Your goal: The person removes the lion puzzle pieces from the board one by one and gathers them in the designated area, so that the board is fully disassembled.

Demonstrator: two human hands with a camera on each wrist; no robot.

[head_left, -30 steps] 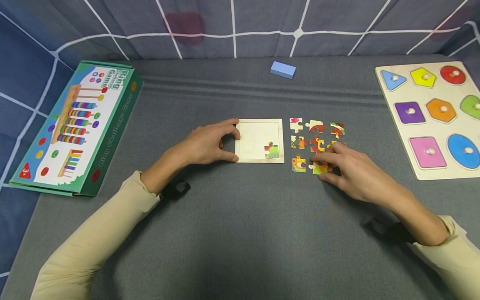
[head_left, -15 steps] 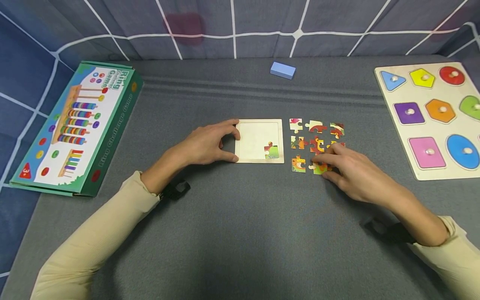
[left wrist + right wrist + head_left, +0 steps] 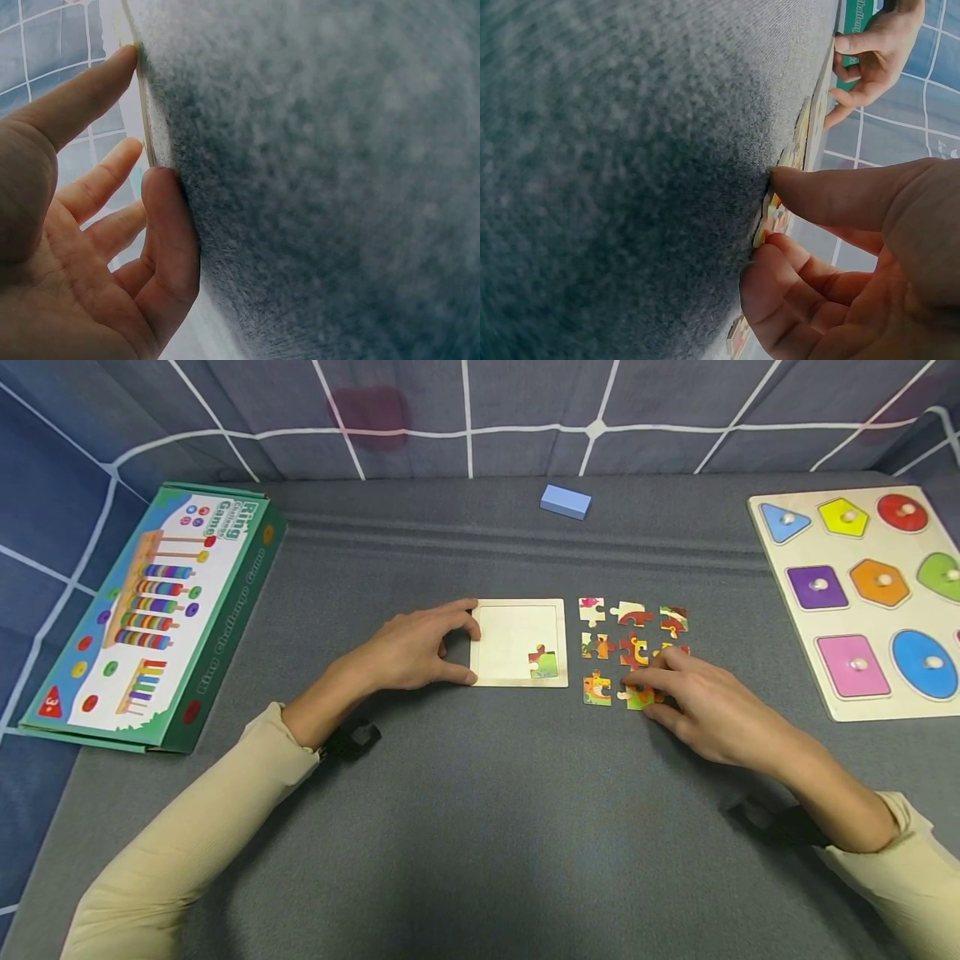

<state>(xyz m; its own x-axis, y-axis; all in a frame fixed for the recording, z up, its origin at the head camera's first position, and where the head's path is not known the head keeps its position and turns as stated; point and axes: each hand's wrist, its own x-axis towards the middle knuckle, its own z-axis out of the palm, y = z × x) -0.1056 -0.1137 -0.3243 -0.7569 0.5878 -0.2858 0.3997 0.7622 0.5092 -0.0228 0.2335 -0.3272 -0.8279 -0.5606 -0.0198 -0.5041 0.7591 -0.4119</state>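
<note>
In the head view, my left hand [image 3: 412,647] holds a small square wooden puzzle tray [image 3: 502,643] by its left side, thumb at the near corner and fingers toward the far one. One green and red jigsaw piece [image 3: 545,665] lies in the tray's near right corner. Right of the tray, several picture pieces lie in rows on the grey cloth. My right hand [image 3: 708,706] pinches a yellow-green jigsaw piece [image 3: 633,697] in the nearest row, partly covered by the fingers. The right wrist view shows thumb and fingers low at the cloth around that piece. Another piece is partly hidden under the hand.
A green ring game box [image 3: 150,618] lies at the left. A blue block [image 3: 566,501] sits at the back, near the draped cloth wall. On the right rests a wooden knob-shape board [image 3: 840,543] with coloured shapes.
My right thumb has shifted slightly away from the front edge of the yellow-green piece. The left hand and the tray stay in place.
</note>
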